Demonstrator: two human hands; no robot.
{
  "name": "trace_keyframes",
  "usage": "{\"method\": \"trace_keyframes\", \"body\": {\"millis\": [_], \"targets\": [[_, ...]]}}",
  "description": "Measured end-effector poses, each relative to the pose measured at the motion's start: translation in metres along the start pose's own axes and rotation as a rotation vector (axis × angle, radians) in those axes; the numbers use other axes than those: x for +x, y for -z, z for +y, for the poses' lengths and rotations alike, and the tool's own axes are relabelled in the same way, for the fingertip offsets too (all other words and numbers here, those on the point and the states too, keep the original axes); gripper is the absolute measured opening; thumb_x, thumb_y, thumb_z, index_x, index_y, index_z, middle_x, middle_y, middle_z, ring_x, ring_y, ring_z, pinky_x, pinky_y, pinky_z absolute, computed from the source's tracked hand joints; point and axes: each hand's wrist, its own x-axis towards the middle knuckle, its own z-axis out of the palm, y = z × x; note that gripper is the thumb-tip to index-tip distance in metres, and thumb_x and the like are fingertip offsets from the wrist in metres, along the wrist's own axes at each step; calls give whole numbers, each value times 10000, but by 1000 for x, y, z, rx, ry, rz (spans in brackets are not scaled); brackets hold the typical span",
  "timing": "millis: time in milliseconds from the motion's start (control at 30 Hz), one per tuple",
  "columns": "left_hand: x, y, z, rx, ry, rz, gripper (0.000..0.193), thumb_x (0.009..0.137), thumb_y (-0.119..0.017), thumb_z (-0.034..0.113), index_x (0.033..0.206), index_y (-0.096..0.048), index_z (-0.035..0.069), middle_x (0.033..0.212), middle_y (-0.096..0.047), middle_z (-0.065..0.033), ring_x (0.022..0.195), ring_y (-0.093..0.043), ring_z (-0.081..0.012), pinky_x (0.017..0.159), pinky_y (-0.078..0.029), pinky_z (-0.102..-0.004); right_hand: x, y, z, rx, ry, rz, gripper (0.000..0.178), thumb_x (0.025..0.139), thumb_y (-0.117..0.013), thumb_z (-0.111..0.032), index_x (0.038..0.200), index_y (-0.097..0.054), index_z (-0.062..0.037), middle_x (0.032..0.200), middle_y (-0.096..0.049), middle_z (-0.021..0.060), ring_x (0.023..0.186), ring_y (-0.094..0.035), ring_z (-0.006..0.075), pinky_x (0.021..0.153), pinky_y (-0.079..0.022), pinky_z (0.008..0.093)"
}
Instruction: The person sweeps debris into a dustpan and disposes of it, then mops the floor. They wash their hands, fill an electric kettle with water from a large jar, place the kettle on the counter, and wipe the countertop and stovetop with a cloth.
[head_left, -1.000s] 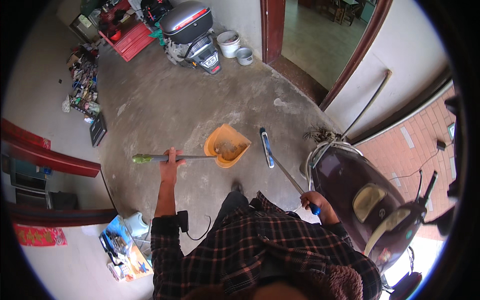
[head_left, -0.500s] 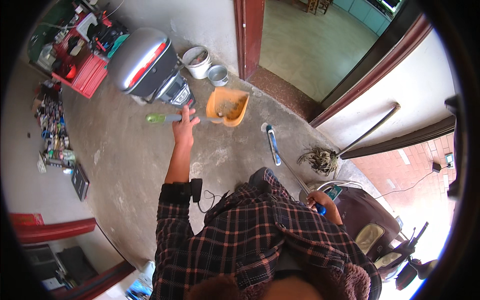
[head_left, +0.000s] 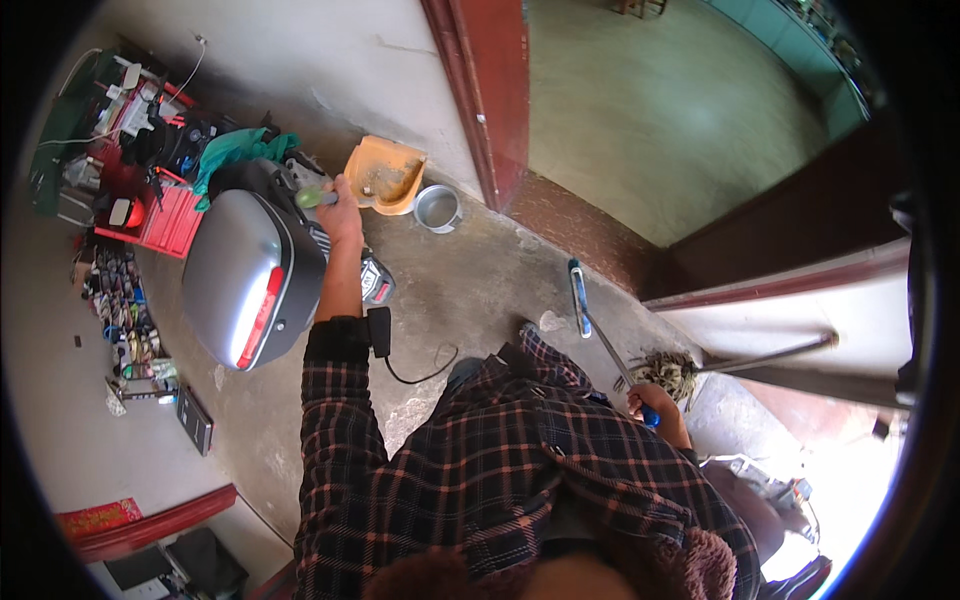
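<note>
Hands split wide: left hand [head_left: 343, 215] out front, gripping the green handle [head_left: 312, 198] of the orange dustpan [head_left: 385, 175], held up nr the metal bowl [head_left: 437, 208]; right hand [head_left: 652, 402] low at side, clamped on the broom [head_left: 600, 335], shaft pointing fwd.

left hand [head_left: 341, 213] carried orange dustpan [head_left: 384, 176] to wall beside metal bowl [head_left: 437, 208], above scooter box [head_left: 250, 278]

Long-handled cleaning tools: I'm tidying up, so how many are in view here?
3. An orange dustpan held out in the left hand near the wall; a blue-headed broom in the right hand; a mop lying by the doorstep. Others may be hidden.
</note>
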Motion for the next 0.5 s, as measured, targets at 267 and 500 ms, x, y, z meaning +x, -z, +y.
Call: {"method": "trace_keyframes", "body": {"millis": [267,500], "targets": [[92,37,-33,412,-383,-41,213,874,-605,197,800,-570,1,748,-600,-140,711,-578,-241,654,-448,-348,-20,-78,-31,85,-89,11,278,834,-468,-99,583,-359,-145,527,-373,-36,428,-382,71,376,-288,221],[147,82,-29,687,-548,-312,118,802,-600,152,778,-554,46,837,-553,-156,756,-556,-371,682,-445,-460,-105,-270,-53,-691,176,487,163,825,-523,-181,774,-583,-37,696,-557,46,579,-507,147,555,-405,298]]}}
